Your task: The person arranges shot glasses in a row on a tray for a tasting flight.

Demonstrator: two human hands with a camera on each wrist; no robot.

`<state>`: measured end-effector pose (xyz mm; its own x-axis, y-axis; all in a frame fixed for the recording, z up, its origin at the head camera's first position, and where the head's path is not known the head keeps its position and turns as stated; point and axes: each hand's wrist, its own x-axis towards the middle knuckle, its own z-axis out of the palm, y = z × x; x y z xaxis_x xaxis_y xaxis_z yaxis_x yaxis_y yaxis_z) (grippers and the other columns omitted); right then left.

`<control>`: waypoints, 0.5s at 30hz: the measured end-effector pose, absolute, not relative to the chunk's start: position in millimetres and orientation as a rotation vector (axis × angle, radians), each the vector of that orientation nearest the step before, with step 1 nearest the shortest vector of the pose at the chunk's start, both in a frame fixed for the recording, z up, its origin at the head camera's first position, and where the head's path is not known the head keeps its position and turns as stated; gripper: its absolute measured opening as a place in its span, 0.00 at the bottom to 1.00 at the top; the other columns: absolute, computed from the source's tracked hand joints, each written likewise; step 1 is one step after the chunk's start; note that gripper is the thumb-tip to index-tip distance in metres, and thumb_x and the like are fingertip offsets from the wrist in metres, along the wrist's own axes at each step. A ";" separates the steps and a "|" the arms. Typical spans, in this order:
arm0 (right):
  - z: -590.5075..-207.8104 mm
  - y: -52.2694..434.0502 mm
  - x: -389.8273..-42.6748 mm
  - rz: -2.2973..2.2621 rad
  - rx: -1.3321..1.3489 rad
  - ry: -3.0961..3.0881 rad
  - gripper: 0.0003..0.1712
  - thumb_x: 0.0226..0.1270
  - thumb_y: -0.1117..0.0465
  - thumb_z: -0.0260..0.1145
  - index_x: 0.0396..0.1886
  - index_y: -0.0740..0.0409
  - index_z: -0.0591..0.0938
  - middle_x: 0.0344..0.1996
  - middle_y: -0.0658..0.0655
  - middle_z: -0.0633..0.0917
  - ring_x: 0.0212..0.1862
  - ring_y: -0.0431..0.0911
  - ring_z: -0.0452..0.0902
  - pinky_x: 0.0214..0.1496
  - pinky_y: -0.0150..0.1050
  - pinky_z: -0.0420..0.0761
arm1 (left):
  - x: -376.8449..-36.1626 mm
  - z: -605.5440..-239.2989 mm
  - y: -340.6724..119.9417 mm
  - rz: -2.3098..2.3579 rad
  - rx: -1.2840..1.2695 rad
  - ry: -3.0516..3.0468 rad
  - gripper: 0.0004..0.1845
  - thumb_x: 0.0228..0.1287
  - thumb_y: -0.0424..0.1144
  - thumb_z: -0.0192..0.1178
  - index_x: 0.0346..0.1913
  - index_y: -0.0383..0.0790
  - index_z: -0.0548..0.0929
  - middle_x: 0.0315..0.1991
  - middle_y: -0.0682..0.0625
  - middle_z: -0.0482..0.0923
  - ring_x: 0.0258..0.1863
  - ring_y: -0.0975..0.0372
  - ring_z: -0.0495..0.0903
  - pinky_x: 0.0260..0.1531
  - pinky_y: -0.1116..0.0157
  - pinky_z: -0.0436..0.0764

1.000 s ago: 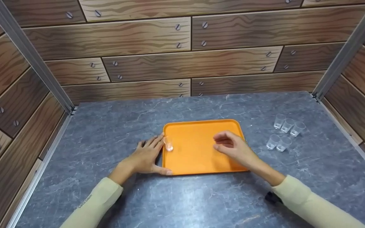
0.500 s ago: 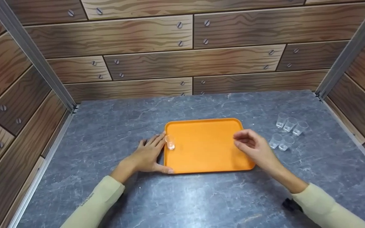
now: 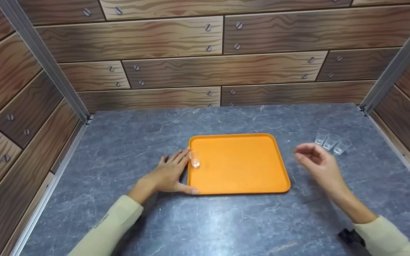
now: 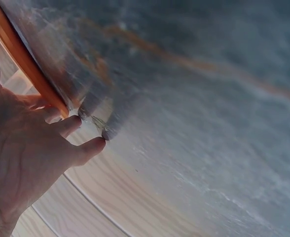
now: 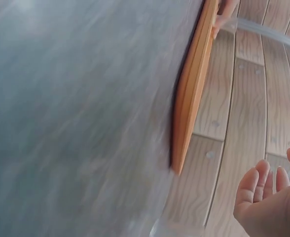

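Your right hand has left the area over the tray in the last second and is now off its right edge, right of centre in the head view, short of the three clear cups grouped near the right side. Fingers loosely curved, thumb apart, nothing visible in them; the right wrist view, lower right, also shows them slack with a gap to the thumb. The nearer pair of cups seen earlier is out of sight now, probably behind that hand. Your left hand hasn't let go of its place: fingers laid out fairly straight along the left side of the orange tray, thumb at its lower-left corner, not wrapped round anything. One clear cup stands on the tray just inside that left rim, near your left fingertips; can't tell if they touch it. Tray is flat on the grey table, mid-frame. For the work in hand: that one cup on the tray, your right hand without a load and closer to the grouped cups, your left apparently steadying the tray.
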<state>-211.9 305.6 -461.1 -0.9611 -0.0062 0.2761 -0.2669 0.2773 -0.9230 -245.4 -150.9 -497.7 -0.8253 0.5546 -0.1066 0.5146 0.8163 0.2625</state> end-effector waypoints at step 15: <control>-460.4 351.5 -208.7 1.710 0.140 -2.265 0.16 0.71 0.69 0.68 0.55 0.72 0.80 0.43 0.49 0.88 0.43 0.33 0.82 0.45 0.23 0.79 | -243.6 -499.2 -151.6 0.334 0.854 2.833 0.72 0.47 0.85 0.57 0.84 0.42 0.43 0.85 0.44 0.41 0.81 0.43 0.49 0.69 0.29 0.53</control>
<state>-208.7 351.5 -460.4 -0.9506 0.1010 0.2934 -0.2545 0.2872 -0.9234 -243.6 -151.6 -499.2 -0.8234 0.5602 -0.0909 0.5237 0.8117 0.2588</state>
